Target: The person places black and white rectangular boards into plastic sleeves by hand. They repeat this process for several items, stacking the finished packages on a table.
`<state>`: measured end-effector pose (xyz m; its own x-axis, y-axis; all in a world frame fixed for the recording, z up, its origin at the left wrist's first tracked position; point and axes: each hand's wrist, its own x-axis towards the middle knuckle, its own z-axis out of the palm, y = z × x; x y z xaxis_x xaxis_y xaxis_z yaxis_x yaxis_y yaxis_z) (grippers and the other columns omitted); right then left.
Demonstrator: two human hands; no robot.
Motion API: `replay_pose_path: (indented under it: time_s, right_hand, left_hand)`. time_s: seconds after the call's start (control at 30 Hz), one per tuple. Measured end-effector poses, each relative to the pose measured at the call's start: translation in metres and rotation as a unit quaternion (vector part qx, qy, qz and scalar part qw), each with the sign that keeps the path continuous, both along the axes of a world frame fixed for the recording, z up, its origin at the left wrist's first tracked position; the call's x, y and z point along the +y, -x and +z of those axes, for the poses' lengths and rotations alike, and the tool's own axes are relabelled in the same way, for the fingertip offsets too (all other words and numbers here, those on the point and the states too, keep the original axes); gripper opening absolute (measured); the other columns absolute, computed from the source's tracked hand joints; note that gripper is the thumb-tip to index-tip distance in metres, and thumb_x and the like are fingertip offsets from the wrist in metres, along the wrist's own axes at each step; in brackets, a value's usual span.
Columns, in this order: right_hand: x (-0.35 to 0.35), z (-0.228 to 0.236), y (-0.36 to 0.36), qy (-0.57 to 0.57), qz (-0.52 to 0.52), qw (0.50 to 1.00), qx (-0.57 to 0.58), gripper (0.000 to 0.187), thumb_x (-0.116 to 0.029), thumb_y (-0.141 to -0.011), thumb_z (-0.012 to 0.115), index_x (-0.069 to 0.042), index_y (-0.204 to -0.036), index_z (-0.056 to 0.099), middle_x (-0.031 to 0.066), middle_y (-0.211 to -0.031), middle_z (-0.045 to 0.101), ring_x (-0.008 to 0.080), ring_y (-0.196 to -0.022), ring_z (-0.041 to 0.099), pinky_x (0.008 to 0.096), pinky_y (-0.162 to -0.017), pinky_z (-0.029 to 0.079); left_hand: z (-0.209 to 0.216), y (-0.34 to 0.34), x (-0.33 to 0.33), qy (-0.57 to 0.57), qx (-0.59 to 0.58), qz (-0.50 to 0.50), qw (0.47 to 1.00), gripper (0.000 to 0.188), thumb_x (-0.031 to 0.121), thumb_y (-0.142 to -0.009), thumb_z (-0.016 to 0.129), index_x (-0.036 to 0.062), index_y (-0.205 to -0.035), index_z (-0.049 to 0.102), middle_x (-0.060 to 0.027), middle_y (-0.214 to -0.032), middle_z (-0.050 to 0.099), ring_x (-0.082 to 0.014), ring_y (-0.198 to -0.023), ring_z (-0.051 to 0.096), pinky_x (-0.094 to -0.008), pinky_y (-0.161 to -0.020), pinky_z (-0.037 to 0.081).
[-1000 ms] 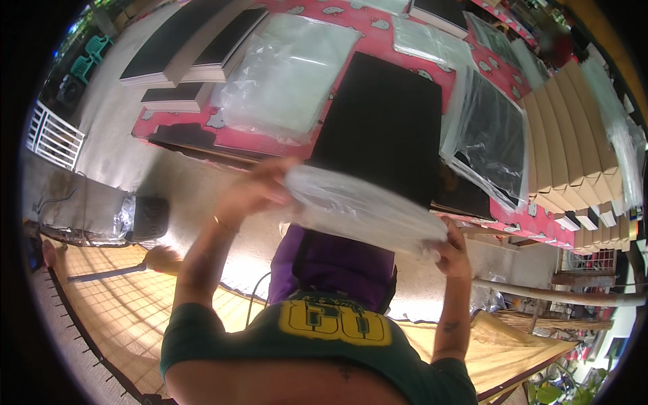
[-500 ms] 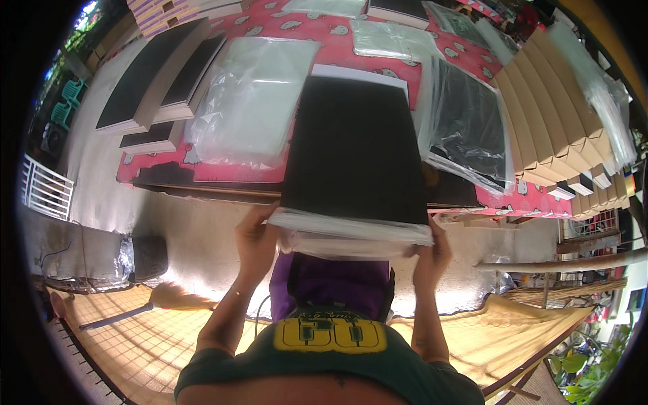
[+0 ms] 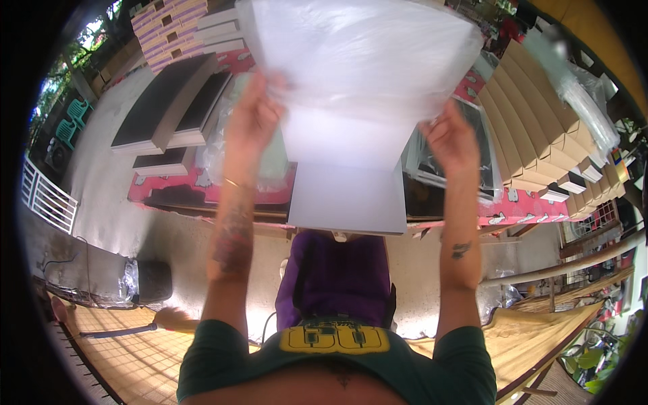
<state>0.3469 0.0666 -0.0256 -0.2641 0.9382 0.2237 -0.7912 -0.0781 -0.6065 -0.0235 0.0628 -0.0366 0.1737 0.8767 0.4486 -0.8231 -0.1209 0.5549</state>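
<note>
A white-faced panel [image 3: 344, 135] stands raised in front of me, with a clear plastic bag [image 3: 364, 54] over its upper part. My left hand [image 3: 256, 111] is closed at the bag's left edge, slightly blurred. At the opposite edge, my right hand [image 3: 451, 138] has its fingers bent in a pinch on the plastic. Below the panel, a flat white board [image 3: 347, 199] lies at the table's near edge, above my lap. Whether panel and board are joined I cannot tell.
Black-topped boxes [image 3: 162, 101] lie at the left of the pink table cover [image 3: 520, 214], near a stack of plastic bags [image 3: 273, 162]. A bagged black piece [image 3: 466, 135] lies at the right beside a row of brown cartons [image 3: 526, 115]. A broom [image 3: 172, 320] is at lower left.
Both hands have moved up and away from me, lifting the plastic's near edge. The black face has gone from view; white surfaces show in its place.
</note>
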Motion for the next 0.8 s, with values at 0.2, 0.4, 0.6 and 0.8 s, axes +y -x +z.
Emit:
replay_pose_path:
  time_s: [0.2,0.4,0.6,0.8]
  right_hand:
    - [-0.004,-0.128,0.008,0.164,-0.077,0.95,-0.254,0.015,-0.023,-0.09,0.06,-0.01,-0.098,0.061,0.0018,-0.081,0.059,0.0158,-0.074,0.056,0.0341,-0.073,0.049]
    - [0.013,-0.123,0.031,-0.005,-0.314,0.854,-0.414,0.03,-0.026,-0.091,0.061,0.0,-0.105,0.058,0.004,-0.09,0.058,0.0152,-0.079,0.052,0.0284,-0.077,0.044]
    - [0.017,-0.117,-0.027,0.089,-0.395,0.913,-0.049,0.027,-0.024,-0.093,0.055,-0.003,-0.11,0.058,0.0082,-0.101,0.06,0.0187,-0.095,0.056,0.0332,-0.086,0.045]
    - [-0.005,-0.082,-0.039,0.113,-0.411,0.891,0.159,0.034,-0.027,-0.091,0.056,-0.004,-0.116,0.052,0.0076,-0.108,0.056,0.0189,-0.103,0.054,0.0359,-0.091,0.044]
  left_hand:
    - [-0.137,0.003,-0.027,0.289,0.267,0.172,0.903,0.019,0.015,-0.091,0.057,0.0004,-0.103,0.06,-0.0055,-0.086,0.062,-0.0134,-0.071,0.057,-0.0272,-0.064,0.048]
    - [-0.086,-0.056,-0.005,0.101,0.384,0.288,0.872,0.017,0.015,-0.092,0.057,-0.0003,-0.097,0.059,-0.0008,-0.081,0.058,-0.007,-0.07,0.05,-0.0225,-0.063,0.042]
    - [-0.071,-0.131,0.016,0.086,0.231,0.225,0.943,0.02,0.017,-0.092,0.058,-0.0003,-0.102,0.058,0.0012,-0.086,0.055,-0.0061,-0.077,0.047,-0.0221,-0.07,0.04]
    - [-0.069,-0.18,0.005,0.069,0.217,0.278,0.933,0.021,0.017,-0.094,0.056,-0.0002,-0.106,0.059,-0.0006,-0.095,0.059,-0.0056,-0.085,0.047,-0.0205,-0.077,0.039]
